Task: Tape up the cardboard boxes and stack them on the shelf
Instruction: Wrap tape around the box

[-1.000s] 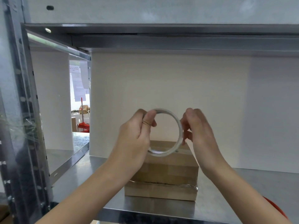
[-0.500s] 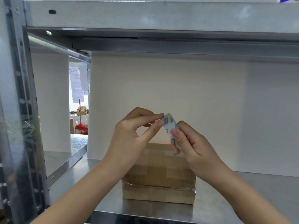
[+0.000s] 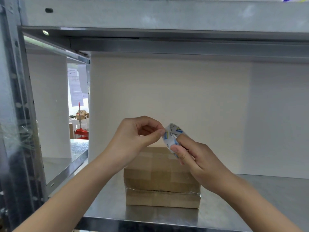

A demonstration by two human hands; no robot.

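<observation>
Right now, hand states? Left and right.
Left hand: pinching the edge of the tape roll.
Right hand: gripping the tape roll.

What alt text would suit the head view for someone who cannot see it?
The right hand grips a roll of clear tape while the left hand pinches at its edge, above a taped cardboard box on a metal shelf.

Both hands (image 3: 167, 148) hold tape roll (image 3: 172, 136) over box (image 3: 160, 180).
</observation>
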